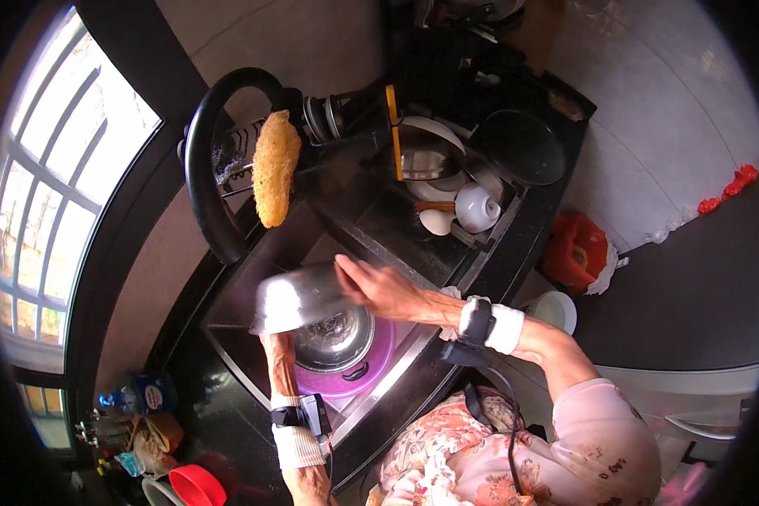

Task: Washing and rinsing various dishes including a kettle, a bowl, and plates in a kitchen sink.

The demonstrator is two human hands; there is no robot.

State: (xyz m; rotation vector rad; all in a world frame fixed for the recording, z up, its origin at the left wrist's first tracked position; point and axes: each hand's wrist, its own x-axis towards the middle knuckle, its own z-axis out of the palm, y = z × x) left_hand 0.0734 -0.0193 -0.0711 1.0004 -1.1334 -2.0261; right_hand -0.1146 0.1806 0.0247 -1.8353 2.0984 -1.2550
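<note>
A shiny metal bowl (294, 294) is held up tilted over the sink (379, 405). My left hand (279, 343) reaches up under its lower rim and bears it; the fingers are hidden by the bowl. Against the bowl's right end lies my right hand (376, 288), fingers stretched out and motion-blurred, so its grip is unclear. Below, a second round metal vessel (332, 345) with rippled, shining contents sits within a purple basin (379, 360). A small black handle-like part (356, 372) shows at the vessel's near edge.
A yellow loofah (275, 171) hangs by the thick black curved faucet (202, 152). To the right stand a white bowl (477, 207), a white ladle or spoon (435, 221) and a dark round lid or pan (524, 147). Bottles (148, 395) and a red bowl (196, 486) sit lower left.
</note>
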